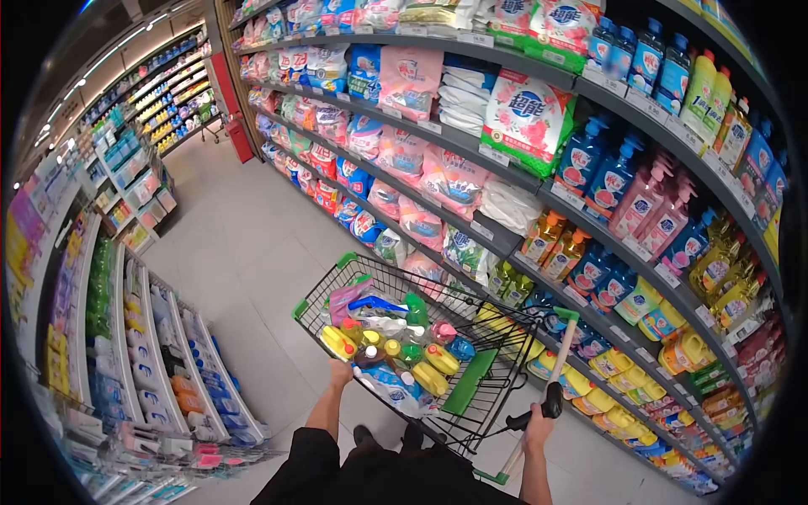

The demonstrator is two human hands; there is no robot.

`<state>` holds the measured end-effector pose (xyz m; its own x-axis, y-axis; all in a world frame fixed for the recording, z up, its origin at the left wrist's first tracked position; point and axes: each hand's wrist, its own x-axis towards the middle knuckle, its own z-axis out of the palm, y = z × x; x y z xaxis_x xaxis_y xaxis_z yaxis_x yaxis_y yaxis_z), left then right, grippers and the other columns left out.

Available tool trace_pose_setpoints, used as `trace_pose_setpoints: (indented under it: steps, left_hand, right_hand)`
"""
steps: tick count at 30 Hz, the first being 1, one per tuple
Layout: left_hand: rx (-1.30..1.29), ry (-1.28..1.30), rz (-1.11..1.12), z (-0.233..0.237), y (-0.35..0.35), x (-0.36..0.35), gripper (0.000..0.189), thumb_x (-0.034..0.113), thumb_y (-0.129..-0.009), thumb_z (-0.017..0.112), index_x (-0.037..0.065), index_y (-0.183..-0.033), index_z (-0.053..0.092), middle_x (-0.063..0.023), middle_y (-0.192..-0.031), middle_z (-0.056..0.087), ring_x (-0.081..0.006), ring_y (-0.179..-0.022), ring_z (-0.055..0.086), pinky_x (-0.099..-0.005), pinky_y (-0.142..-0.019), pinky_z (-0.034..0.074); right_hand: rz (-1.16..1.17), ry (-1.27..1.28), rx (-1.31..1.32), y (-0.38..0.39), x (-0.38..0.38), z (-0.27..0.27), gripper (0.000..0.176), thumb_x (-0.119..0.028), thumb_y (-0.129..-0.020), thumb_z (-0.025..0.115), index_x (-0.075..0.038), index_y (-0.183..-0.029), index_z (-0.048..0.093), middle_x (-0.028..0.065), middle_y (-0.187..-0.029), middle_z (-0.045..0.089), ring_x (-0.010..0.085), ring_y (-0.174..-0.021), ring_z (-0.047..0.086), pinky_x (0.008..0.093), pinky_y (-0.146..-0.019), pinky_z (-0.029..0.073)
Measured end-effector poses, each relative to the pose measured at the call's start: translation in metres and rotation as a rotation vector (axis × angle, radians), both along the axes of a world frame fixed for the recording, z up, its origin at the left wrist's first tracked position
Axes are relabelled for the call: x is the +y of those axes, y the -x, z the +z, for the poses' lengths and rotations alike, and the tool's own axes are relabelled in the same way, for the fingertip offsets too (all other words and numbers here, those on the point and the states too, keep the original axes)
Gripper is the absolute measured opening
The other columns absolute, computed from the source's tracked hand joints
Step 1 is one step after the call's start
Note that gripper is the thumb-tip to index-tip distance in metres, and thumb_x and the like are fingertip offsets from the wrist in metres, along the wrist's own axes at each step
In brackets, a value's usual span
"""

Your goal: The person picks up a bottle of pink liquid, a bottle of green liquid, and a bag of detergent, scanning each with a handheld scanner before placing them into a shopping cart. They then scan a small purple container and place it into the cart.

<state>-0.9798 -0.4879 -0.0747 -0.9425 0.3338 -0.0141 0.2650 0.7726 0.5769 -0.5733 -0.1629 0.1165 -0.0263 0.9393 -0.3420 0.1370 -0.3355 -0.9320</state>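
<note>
A wire shopping cart (505,383) with green corner pieces stands at an angle in front of me. My left hand (339,372) is closed on the rim of its near left side, beside a yellow bottle (338,342). My right hand (537,427) is closed at the pale cart handle (562,349), against a black fitting (551,401) mounted there; some fingers are hidden. Inside the basket lie several bottles and packs: a pink bottle (442,332), a green-capped bottle (416,310), a yellow bottle (441,359) and a blue and white pack (391,388).
Tall shelves on the right hold detergent bags (526,118), blue pump bottles (581,156) and pink pump bottles (648,202), close to the cart. Curved shelves (143,353) line the left. Grey floor (227,236) runs between them toward a red bin (240,139).
</note>
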Motion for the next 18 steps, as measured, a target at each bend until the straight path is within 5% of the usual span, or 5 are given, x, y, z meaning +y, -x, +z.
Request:
trace_pose_setpoints:
  steps: [4, 7, 9, 11, 18]
  left_hand:
    - [-0.576, -0.072, 0.247, 0.021, 0.025, 0.005, 0.031, 0.02, -0.09, 0.057, -0.008, -0.101, 0.057, -0.0259, -0.087, 0.066, -0.0325, -0.071, 0.069, -0.0464, -0.067, 0.054]
    - [-0.603, -0.222, 0.488, 0.051, 0.026, 0.021, 0.03, 0.017, -0.091, 0.056, -0.008, -0.106, 0.051, -0.0231, -0.077, 0.063, -0.0311, -0.059, 0.065, -0.0447, -0.052, 0.053]
    - [-0.645, -0.172, 0.48, 0.044, 0.041, 0.017, 0.027, 0.016, -0.094, 0.052, -0.008, -0.107, 0.047, -0.0215, -0.074, 0.061, -0.0271, -0.057, 0.063, -0.042, -0.044, 0.05]
    - [-0.608, -0.031, 0.019, 0.023, 0.058, 0.001, 0.031, 0.023, -0.098, 0.046, -0.006, -0.109, 0.046, -0.0202, -0.078, 0.063, -0.0266, -0.057, 0.064, -0.0415, -0.043, 0.05]
    - [-0.771, 0.084, -0.03, 0.039, 0.084, -0.003, 0.058, 0.049, -0.098, 0.034, -0.005, -0.12, 0.04, -0.0136, -0.078, 0.064, -0.0252, -0.062, 0.068, -0.0424, -0.051, 0.051]
  right_hand:
    - [0.023, -0.07, 0.019, 0.02, 0.009, -0.016, 0.014, -0.012, -0.079, 0.067, 0.0, -0.085, 0.061, 0.0024, -0.076, 0.056, 0.0141, -0.07, 0.054, 0.0326, -0.065, 0.044]
    - [0.036, -0.019, -0.07, 0.034, 0.012, -0.013, 0.018, -0.013, -0.079, 0.067, 0.0, -0.089, 0.062, 0.0031, -0.079, 0.058, 0.0142, -0.073, 0.054, 0.0319, -0.068, 0.044]
    - [0.05, -0.008, -0.097, 0.04, 0.017, -0.021, 0.021, -0.014, -0.079, 0.067, 0.001, -0.094, 0.063, 0.0042, -0.083, 0.059, 0.0147, -0.076, 0.055, 0.0317, -0.069, 0.045]
    - [0.042, -0.063, -0.043, 0.044, 0.018, -0.029, 0.021, -0.014, -0.079, 0.066, 0.0, -0.093, 0.061, 0.0026, -0.082, 0.056, 0.0144, -0.075, 0.053, 0.0315, -0.068, 0.044]
    - [0.045, -0.111, -0.131, 0.077, 0.013, 0.01, 0.042, -0.009, -0.077, 0.062, -0.001, -0.117, 0.055, 0.0041, -0.096, 0.052, 0.0169, -0.087, 0.052, 0.0317, -0.078, 0.044]
